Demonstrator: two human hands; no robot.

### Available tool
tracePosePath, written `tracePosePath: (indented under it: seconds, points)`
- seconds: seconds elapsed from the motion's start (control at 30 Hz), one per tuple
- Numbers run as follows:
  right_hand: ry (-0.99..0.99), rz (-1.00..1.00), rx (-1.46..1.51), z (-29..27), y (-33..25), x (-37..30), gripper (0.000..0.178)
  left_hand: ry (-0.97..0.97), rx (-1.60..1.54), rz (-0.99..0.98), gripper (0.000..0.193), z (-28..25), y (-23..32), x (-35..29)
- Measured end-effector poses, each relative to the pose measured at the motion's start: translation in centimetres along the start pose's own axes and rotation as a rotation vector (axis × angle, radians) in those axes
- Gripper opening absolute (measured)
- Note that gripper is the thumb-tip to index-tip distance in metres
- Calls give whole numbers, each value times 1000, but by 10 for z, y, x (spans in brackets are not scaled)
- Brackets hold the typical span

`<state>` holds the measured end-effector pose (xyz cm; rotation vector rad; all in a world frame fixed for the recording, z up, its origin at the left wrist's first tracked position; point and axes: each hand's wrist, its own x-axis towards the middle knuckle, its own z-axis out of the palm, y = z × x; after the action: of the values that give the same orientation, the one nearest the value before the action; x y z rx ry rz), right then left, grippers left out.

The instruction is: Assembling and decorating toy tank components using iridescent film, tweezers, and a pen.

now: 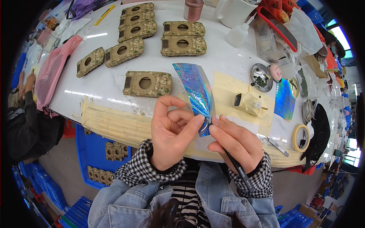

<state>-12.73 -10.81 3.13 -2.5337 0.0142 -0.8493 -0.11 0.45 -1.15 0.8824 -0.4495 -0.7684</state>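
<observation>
My left hand [171, 133] pinches a shiny blue holographic sheet [193, 85] between thumb and fingers, near its lower end. The sheet bends upward and carries rows of small dots at its top. Black tweezers [240, 173] lie in my right hand [239, 142], whose fingertips meet the sheet's lower end beside my left thumb. Whether the tweezer tips grip anything is too small to tell. Just beyond my left hand sits a camouflage model tank hull [159, 85] with a round hole in its top.
Several similar hulls [183, 45] stand farther back. To the right are a cream block with a small bottle [251, 104], a metal dish [261, 78], another holographic sheet [284, 106], silver tweezers [278, 147] and a tape roll [301, 138]. A blue tray [85, 152] with hulls lies below left.
</observation>
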Motion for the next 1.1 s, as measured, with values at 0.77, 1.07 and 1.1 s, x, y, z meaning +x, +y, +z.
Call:
tracePosePath:
  seconds: [0.77,1.07,1.1]
  points:
    - [17,-66,-104,1,-2,2,34,22,-64,-77,37,1,3,2]
    - [20,-79,-107,3,-1,1,34,33,-48,-92,37,1,3,2]
    - [19,-82,-109,3,0,1,34,38,-45,-96,37,1,3,2]
